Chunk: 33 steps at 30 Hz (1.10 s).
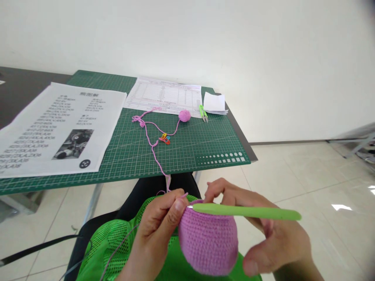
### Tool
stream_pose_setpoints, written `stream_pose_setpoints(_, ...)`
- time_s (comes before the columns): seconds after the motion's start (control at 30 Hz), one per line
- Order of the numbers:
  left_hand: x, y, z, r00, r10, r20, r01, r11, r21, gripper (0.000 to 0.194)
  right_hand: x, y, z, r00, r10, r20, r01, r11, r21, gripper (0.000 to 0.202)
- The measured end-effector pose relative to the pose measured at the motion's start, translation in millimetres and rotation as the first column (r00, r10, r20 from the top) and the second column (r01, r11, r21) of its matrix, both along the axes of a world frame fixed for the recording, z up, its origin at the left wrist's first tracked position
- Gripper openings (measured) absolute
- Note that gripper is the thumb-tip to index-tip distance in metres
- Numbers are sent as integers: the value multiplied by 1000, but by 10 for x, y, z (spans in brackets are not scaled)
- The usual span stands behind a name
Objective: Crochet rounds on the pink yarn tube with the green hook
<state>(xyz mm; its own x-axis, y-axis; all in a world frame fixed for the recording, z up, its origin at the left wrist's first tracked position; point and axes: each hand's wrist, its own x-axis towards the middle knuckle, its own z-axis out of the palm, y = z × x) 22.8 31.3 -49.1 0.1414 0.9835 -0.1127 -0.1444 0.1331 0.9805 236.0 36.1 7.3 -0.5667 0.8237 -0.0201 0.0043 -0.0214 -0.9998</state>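
Observation:
My left hand (161,226) pinches the upper left edge of a pink crocheted piece (209,244), rounded like a cup, above my lap. A lime-green crochet hook (246,211) lies level across its top edge, its metal tip in the stitches beside my left thumb. My right hand (272,234) is behind the hook, with fingers spread and thumb well apart from the handle. Whether its hidden fingers touch the piece or hook, I cannot tell. Pink yarn (156,156) runs from the table edge down toward my left hand.
On the green cutting mat (131,156) are a small pink yarn ball (184,116), colourful stitch markers (165,138) and green thread snips (203,113). A printed pattern sheet (108,117), a form with a table (166,95) and a white paper stack (214,102) lie there too.

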Motion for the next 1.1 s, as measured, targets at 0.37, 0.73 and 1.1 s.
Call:
stream_pose_setpoints(0.37,-9,141,216,952,-267,-151,302,901,312,28,-397,-150,-154,969,-248,-8,247,962,113,17)
stream_pose_setpoints(0.73,42,90,214,935,-355,28,347,926,145,38,-559,-174,-97,866,-497,47,450,818,360,22)
stream_pose_setpoints(1.1,-49,50,209,918,-297,264,336,935,-118,54,-539,-206,-118,828,-553,96,497,802,331,37)
